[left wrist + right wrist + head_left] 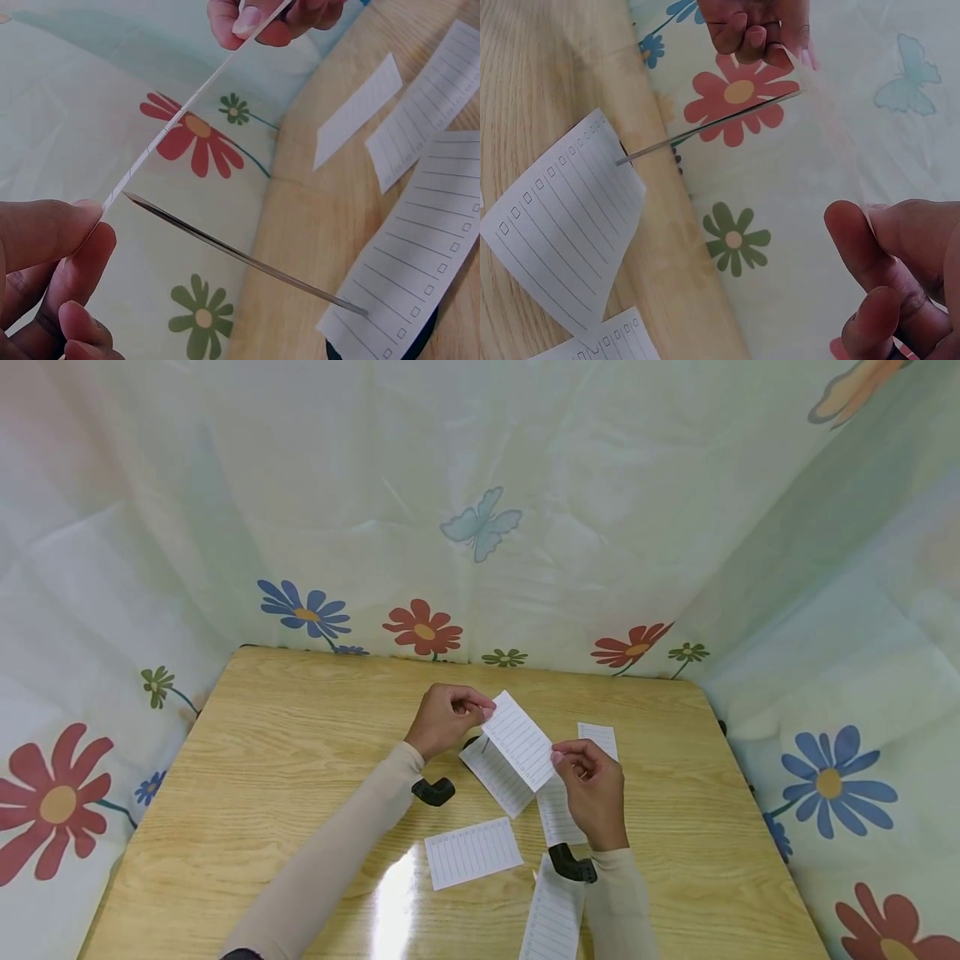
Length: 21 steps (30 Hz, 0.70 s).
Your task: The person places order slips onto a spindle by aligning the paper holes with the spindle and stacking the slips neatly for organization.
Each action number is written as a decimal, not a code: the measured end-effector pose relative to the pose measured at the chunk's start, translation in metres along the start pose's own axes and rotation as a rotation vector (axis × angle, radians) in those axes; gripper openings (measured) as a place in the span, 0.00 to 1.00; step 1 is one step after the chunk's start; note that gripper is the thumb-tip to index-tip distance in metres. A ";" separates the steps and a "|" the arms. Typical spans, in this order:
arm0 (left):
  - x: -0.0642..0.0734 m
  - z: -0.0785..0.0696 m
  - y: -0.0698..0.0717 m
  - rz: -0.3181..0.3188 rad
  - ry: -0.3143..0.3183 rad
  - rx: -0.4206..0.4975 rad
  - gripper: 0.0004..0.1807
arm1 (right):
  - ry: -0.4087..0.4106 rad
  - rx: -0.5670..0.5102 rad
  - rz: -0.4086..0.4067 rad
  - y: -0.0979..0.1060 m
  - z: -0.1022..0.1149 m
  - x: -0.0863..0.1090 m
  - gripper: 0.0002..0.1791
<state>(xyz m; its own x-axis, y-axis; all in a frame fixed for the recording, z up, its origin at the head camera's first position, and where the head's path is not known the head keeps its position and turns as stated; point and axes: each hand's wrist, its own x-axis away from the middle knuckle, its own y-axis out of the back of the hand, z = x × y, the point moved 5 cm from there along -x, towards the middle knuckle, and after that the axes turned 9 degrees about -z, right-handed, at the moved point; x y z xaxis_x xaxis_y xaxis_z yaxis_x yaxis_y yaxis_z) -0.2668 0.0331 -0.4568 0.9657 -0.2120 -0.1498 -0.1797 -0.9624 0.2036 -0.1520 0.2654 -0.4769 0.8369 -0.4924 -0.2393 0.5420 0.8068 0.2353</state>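
My left hand (pixel 447 720) pinches the upper left corner of a lined checklist slip (pixel 517 739) between thumb and fingers. My right hand (pixel 597 789) pinches the opposite side of that slip, which is stretched between the two hands above the table. Beneath it rises a thin metal paper spike (pixel 247 260), its sharp tip close to the slip's underside; whether it touches I cannot tell. Another checklist slip (pixel 420 247) is pierced by the spike low down and covers most of the black base (pixel 429 334).
Several more lined slips lie on the wooden table (pixel 300 727): one slip (pixel 472 853) nearer me, one slip (pixel 553 914) by the right forearm, one slip (pixel 558 810) partly under the right hand and one slip (pixel 598 737) behind it. A flowered curtain (pixel 360 510) surrounds the table.
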 end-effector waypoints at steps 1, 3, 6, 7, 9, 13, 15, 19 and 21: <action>0.000 0.000 0.000 0.000 0.001 -0.003 0.04 | 0.000 -0.005 -0.001 0.000 0.001 0.000 0.04; -0.001 0.001 0.000 0.000 0.008 -0.008 0.04 | -0.005 -0.017 0.000 0.000 0.003 0.000 0.04; -0.001 0.003 -0.001 0.000 0.015 -0.014 0.03 | -0.019 -0.018 0.005 -0.001 0.010 0.003 0.04; -0.001 0.003 -0.001 -0.001 0.016 -0.013 0.04 | -0.024 -0.017 0.007 -0.001 0.012 0.003 0.04; -0.001 0.003 -0.001 -0.002 0.019 -0.007 0.03 | -0.028 -0.022 0.008 -0.001 0.012 0.004 0.04; -0.001 0.003 -0.002 -0.005 0.023 -0.009 0.03 | -0.014 -0.026 0.014 -0.001 0.000 0.001 0.03; -0.001 0.004 -0.002 -0.008 0.023 -0.015 0.03 | -0.004 -0.024 0.020 0.000 -0.006 -0.001 0.03; 0.000 0.006 -0.003 -0.014 0.026 -0.032 0.03 | -0.011 0.000 0.017 0.000 -0.006 0.000 0.04; 0.001 0.007 -0.003 -0.018 0.032 -0.044 0.03 | -0.023 0.018 0.013 -0.001 -0.003 0.002 0.04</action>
<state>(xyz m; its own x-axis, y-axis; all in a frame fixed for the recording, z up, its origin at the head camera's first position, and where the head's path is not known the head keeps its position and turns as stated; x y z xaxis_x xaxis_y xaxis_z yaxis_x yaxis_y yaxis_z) -0.2667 0.0349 -0.4640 0.9744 -0.1883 -0.1229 -0.1542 -0.9574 0.2440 -0.1512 0.2650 -0.4798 0.8454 -0.4892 -0.2144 0.5320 0.8072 0.2556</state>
